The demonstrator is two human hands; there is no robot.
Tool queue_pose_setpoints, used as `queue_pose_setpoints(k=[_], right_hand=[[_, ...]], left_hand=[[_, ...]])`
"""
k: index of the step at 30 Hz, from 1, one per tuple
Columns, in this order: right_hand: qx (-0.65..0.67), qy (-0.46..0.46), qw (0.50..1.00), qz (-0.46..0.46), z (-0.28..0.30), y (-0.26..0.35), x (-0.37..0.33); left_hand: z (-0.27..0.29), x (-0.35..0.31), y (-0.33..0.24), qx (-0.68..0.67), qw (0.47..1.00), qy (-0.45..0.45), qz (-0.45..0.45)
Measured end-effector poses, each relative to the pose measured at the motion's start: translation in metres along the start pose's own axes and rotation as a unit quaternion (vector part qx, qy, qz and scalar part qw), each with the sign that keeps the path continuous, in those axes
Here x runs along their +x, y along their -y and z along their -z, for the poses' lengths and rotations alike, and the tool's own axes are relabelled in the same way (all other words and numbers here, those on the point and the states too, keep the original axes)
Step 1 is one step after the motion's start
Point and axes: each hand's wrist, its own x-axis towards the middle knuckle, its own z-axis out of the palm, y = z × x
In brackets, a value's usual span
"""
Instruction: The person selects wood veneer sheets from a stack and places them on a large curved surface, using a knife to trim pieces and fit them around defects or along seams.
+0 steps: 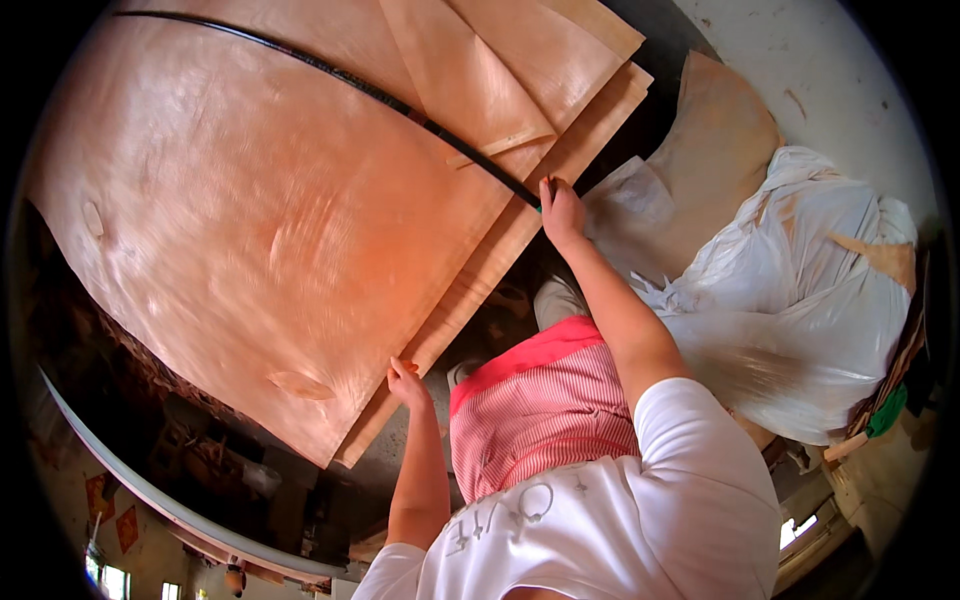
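A wide stack of thin, reddish-tan wood veneer sheets (260,200) fills the view ahead of me. My left hand (405,384) is closed at the near edge of the top sheet, with its fingertips over the rim; a bit of orange shows there. A long, thin black rod (400,108) lies across the sheets, running from the far left to my right hand (563,213). Closed around the rod's near end, that hand is just off the stack's right edge. Some green shows where it grips. A folded or loose sheet (470,80) lies on top beyond the rod.
White plastic sheeting (790,290) covers a pile at the right, with a tan veneer piece (715,150) beside it. A green object (887,410) hangs by the pile's corner. Dark clutter (215,450) lies under the left edge, bordered by a curved-looking pale rail (170,500).
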Motion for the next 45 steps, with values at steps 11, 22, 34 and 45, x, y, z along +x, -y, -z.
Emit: queue_pose_setpoints(k=[11, 22, 34, 45], right_hand=[[0.222, 0.040, 0.970, 0.086, 0.024, 0.012, 0.085], [0.798, 0.038, 0.521, -0.301, 0.048, -0.017, 0.115], [0.654, -0.091, 0.715, -0.229, 0.045, -0.040, 0.099], [-0.130, 0.165, 0.970, 0.124, 0.028, 0.030, -0.016]], left_hand=[[-0.052, -0.017, -0.083, 0.615, 0.743, 0.120, -0.235], [-0.056, -0.010, -0.094, 0.626, 0.734, 0.168, -0.205], [-0.057, -0.007, -0.093, 0.614, 0.741, 0.158, -0.221], [-0.032, -0.010, -0.096, 0.585, 0.762, 0.169, -0.220]])
